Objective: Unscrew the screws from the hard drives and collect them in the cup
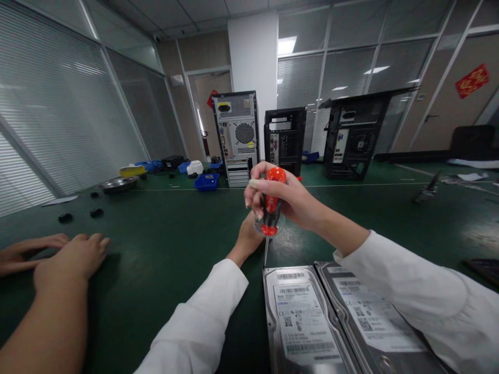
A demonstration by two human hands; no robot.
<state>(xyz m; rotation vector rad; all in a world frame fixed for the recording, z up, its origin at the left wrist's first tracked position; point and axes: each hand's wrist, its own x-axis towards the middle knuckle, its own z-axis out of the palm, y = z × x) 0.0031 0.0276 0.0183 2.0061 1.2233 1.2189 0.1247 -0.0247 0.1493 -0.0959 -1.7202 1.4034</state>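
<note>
My right hand (278,195) is closed round a red and black screwdriver (272,202), held upright. The shaft points down to the top left corner of a silver hard drive (302,317) with a white label. A second hard drive (374,317) lies against its right side, partly under my right sleeve. Behind the screwdriver, beyond the drives, is my left hand (250,236); its fingers are mostly hidden by my right hand, and what they hold, if anything, cannot be seen.
Another person's hands (70,257) rest on the green table at the left. Three computer cases (237,135) stand at the back. A blue tray (206,182), a metal bowl (119,184) and small black parts (65,218) lie left. A dark tool (427,192) lies right.
</note>
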